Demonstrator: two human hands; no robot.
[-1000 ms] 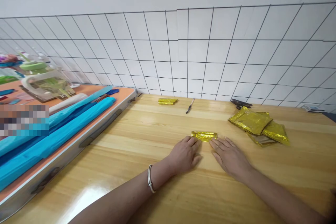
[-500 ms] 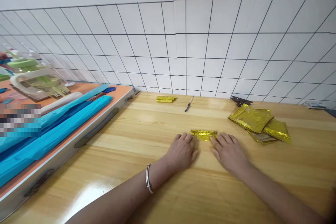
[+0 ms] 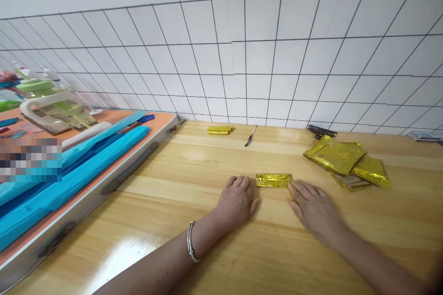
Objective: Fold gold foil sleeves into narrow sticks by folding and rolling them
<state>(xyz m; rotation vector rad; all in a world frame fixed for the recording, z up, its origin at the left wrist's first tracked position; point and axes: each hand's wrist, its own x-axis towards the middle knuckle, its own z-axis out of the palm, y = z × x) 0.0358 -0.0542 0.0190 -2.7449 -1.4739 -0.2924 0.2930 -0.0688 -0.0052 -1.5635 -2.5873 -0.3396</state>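
Head view: right of and below frame centre, flat on the table (image 3: 194,166), a gold foil strip (image 3: 274,180), long axis left-to-right; right hand (image 3: 313,205) nearer, fingers extended, touching its right end; left hand (image 3: 235,200) loosely curled, empty, just beside its left end.

The wooden desk (image 3: 155,184) carries a gold foil strip (image 3: 274,180). A pen (image 3: 251,136) lies behind the strip, gold packets (image 3: 335,156) to the strip's right, folded gold pieces (image 3: 218,130) behind-left of it.
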